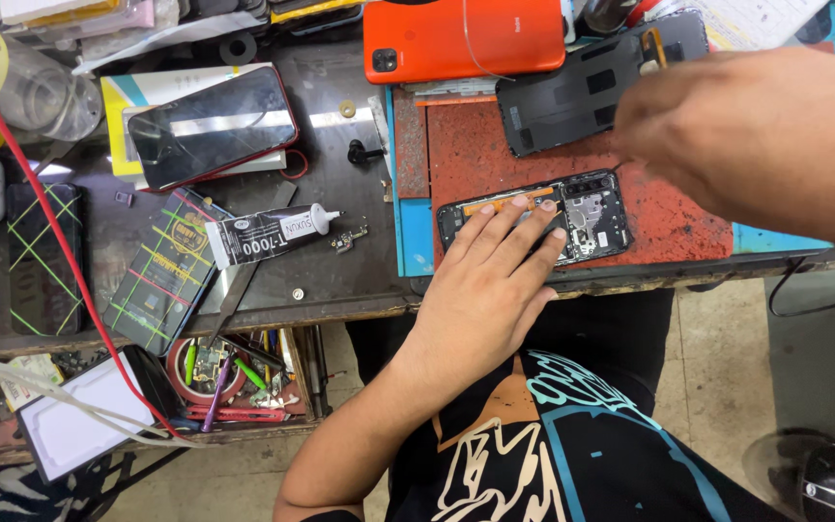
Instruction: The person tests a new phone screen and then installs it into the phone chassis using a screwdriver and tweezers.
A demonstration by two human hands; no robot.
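Blurred and closest to the lens, the right hand point(765, 135) hangs over the right end of the red mat point(669, 217); motion smears it, so I cannot tell whether its fingers are spread or pinching anything. From the left: a dark phone point(213, 126) lies face up on a white box, out of the way, and a glue tube point(268, 235) rests just beside it near the worktop point(340, 164) middle, within easy reach. An orange phone point(463, 37) sits at the back edge. On the mat lies the opened phone point(533, 217), back off, boards showing. The left hand point(495, 280) lies flat on it, fingers spread and pressing down, seemingly to pin it steady. Its black back cover point(582, 92) lies just behind, set aside on the mat
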